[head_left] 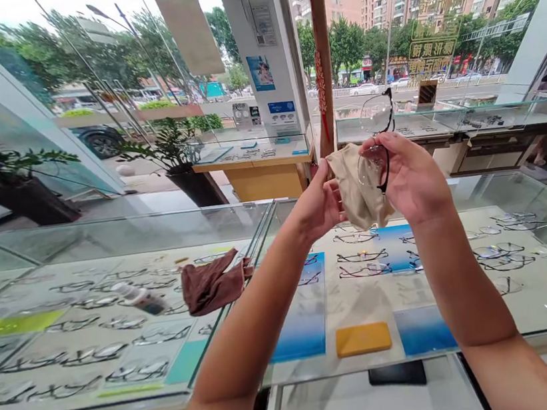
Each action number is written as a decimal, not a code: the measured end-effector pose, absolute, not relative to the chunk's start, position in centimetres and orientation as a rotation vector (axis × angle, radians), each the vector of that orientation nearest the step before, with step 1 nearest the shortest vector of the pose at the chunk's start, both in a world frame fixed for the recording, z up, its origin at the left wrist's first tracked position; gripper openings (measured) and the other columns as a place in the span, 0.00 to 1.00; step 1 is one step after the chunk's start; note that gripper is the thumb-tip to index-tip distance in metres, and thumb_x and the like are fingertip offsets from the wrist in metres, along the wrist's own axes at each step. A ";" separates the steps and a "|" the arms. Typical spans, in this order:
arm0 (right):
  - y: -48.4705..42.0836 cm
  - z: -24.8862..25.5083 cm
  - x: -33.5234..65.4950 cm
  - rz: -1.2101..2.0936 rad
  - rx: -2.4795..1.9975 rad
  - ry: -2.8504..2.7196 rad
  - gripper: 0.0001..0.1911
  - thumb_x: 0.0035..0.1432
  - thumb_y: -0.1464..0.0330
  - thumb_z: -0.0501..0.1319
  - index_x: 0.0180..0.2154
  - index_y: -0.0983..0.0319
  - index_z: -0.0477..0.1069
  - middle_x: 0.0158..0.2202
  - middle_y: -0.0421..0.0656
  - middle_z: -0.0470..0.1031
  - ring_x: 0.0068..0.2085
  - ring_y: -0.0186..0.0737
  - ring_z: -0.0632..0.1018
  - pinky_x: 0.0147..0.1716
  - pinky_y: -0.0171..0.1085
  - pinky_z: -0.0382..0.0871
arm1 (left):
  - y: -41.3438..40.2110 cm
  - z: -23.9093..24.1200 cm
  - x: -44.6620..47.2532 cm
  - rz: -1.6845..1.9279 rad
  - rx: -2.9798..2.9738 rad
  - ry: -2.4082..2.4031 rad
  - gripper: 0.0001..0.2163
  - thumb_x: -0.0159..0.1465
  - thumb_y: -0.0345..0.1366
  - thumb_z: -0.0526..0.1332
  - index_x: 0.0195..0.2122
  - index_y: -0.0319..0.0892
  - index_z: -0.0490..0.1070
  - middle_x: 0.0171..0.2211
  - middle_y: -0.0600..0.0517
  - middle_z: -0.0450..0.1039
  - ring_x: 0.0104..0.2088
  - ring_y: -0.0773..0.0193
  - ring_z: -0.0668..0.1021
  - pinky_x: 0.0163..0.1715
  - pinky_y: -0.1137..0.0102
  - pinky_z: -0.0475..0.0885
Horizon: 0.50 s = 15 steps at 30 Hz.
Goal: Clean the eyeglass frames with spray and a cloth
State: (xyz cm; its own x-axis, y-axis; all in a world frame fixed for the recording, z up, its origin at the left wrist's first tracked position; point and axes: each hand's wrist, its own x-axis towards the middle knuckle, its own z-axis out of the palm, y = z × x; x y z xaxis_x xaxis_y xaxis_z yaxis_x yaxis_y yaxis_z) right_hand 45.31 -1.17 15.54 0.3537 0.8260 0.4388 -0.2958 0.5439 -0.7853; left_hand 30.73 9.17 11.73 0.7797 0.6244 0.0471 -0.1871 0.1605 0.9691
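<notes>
My left hand (321,207) pinches a beige cleaning cloth (352,188) between thumb and fingers above the glass display counter. In my right hand (415,176) is a pair of black-topped eyeglasses (376,115), held on end so one clear lens sits above the other. The lower lens lies in front of the cloth. Whether the cloth touches that lens, I cannot tell. Both hands are raised close together, with rows of eyeglasses beneath the counter glass. To the left, a crumpled brown cloth (208,286) rests on the counter top beside a small white-capped bottle (139,298).
An orange-yellow case (362,339) and a black flat object (397,375) are near the front edge. A wooden post (322,57) rises beyond my hands. Farther back stand another display case (260,161) and a potted plant (194,182) by the windows.
</notes>
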 end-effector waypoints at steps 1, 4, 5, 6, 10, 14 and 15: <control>-1.1 15.5 45.6 0.782 -0.654 -0.933 0.13 0.54 0.57 0.73 0.33 0.55 0.74 0.39 0.41 0.81 0.52 0.44 0.82 0.49 0.43 0.80 | 9.0 11.7 30.8 0.530 1.318 0.410 0.33 0.58 0.72 0.62 0.32 0.41 0.76 0.25 0.48 0.74 0.26 0.61 0.78 0.27 0.66 0.74; -1.0 15.6 46.7 0.713 -0.647 -0.908 0.12 0.55 0.56 0.72 0.35 0.55 0.75 0.40 0.41 0.81 0.54 0.44 0.82 0.48 0.42 0.81 | 8.3 12.0 30.6 0.425 1.426 0.417 0.24 0.54 0.58 0.76 0.33 0.40 0.77 0.25 0.53 0.71 0.24 0.69 0.73 0.25 0.72 0.68; -1.0 15.7 47.1 0.687 -0.655 -0.900 0.12 0.55 0.56 0.72 0.35 0.55 0.75 0.40 0.41 0.82 0.55 0.44 0.82 0.47 0.42 0.81 | 8.1 12.1 30.5 0.421 1.451 0.412 0.21 0.52 0.51 0.79 0.33 0.40 0.77 0.25 0.54 0.70 0.24 0.71 0.71 0.24 0.73 0.66; -1.0 15.7 47.5 0.666 -0.664 -0.889 0.12 0.55 0.56 0.71 0.35 0.55 0.75 0.40 0.40 0.82 0.55 0.44 0.82 0.47 0.42 0.81 | 8.0 12.2 30.4 0.430 1.464 0.402 0.18 0.52 0.46 0.80 0.33 0.39 0.77 0.25 0.55 0.69 0.24 0.73 0.69 0.24 0.74 0.65; -1.1 16.0 48.5 0.645 -0.669 -0.807 0.08 0.57 0.59 0.69 0.35 0.55 0.75 0.40 0.39 0.83 0.54 0.42 0.83 0.46 0.39 0.81 | 8.5 12.5 29.8 0.561 1.420 0.332 0.14 0.55 0.43 0.77 0.33 0.40 0.78 0.29 0.51 0.74 0.29 0.69 0.75 0.30 0.73 0.72; -0.5 15.8 48.7 0.671 -0.668 -0.746 0.05 0.58 0.63 0.68 0.33 0.56 0.76 0.39 0.39 0.83 0.51 0.40 0.84 0.45 0.37 0.80 | 9.2 13.0 29.1 0.733 1.302 0.246 0.16 0.58 0.45 0.74 0.41 0.41 0.80 0.39 0.46 0.82 0.41 0.59 0.83 0.39 0.69 0.80; -0.3 15.6 48.7 0.676 -0.664 -0.751 0.05 0.58 0.63 0.68 0.33 0.56 0.76 0.39 0.39 0.83 0.50 0.39 0.84 0.44 0.37 0.79 | 9.3 13.1 28.9 0.771 1.258 0.244 0.15 0.59 0.45 0.73 0.42 0.41 0.80 0.39 0.46 0.83 0.41 0.59 0.84 0.39 0.69 0.81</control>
